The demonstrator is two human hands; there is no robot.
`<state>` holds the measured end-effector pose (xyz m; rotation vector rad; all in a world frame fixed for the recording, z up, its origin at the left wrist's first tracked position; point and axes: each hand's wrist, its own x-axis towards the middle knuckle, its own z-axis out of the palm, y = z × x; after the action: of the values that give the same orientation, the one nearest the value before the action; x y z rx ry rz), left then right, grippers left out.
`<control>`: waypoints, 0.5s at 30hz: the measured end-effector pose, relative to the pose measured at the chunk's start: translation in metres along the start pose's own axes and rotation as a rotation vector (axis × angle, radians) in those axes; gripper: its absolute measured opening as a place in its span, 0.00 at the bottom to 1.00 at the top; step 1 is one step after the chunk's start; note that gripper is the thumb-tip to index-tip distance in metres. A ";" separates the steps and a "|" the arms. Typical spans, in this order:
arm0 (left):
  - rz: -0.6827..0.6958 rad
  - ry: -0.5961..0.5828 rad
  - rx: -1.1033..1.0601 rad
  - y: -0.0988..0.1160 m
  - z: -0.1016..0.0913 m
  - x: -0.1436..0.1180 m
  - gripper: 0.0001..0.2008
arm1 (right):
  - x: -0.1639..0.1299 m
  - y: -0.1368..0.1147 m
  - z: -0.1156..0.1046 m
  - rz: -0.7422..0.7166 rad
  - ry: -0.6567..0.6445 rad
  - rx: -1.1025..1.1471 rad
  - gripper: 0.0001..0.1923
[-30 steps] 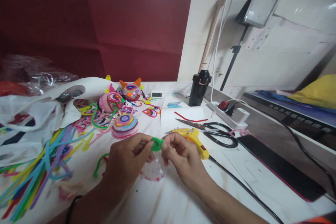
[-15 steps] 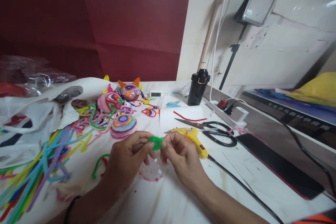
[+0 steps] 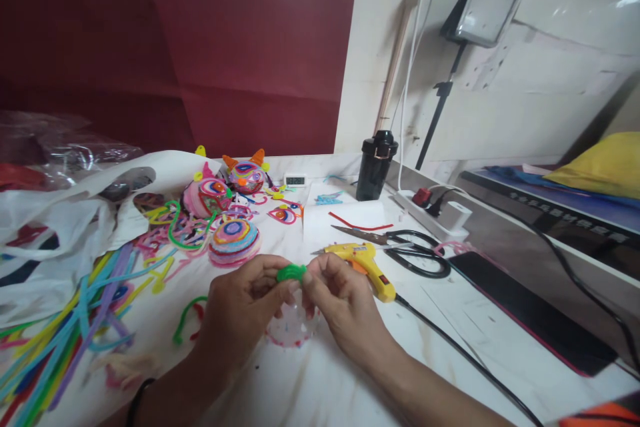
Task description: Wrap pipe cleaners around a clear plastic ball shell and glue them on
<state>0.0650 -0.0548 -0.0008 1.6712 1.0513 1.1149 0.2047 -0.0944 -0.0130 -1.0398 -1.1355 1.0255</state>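
Observation:
A green pipe cleaner coil (image 3: 290,273) is pinched between the fingers of both hands, tilted so that it shows nearly edge-on. My left hand (image 3: 250,293) is closed on its left side. At its right end, the thumb and fingers of my right hand (image 3: 337,287) are closed on it too. Just below my hands stands a clear plastic dome (image 3: 289,330) with red dots round its rim, partly hidden by my fingers. A bent green pipe cleaner piece (image 3: 185,320) lies left of my left hand.
To the right lie a yellow glue gun (image 3: 370,267) with its cord, black-handled scissors (image 3: 417,253) and a black phone-like slab (image 3: 535,313). Loose pipe cleaners (image 3: 75,327) spread at left. Behind are a striped dome (image 3: 234,242), decorated heads (image 3: 205,193) and a black bottle (image 3: 375,167).
The green coil has tipped from showing its flat spiral face to nearly edge-on and shifted slightly left. Both hands keep their hold. The view has shifted slightly.

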 end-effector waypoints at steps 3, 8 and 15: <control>0.073 -0.003 0.026 -0.003 -0.001 0.000 0.10 | 0.000 0.000 0.000 -0.004 0.005 -0.019 0.17; 0.163 0.003 0.174 -0.004 -0.005 -0.002 0.07 | 0.000 -0.002 0.000 0.007 0.012 -0.020 0.15; 0.325 0.006 0.337 -0.010 -0.009 -0.002 0.08 | -0.001 0.000 -0.002 0.010 0.000 -0.024 0.14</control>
<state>0.0543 -0.0519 -0.0090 2.1671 1.0373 1.1943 0.2068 -0.0959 -0.0137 -1.0655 -1.1468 1.0219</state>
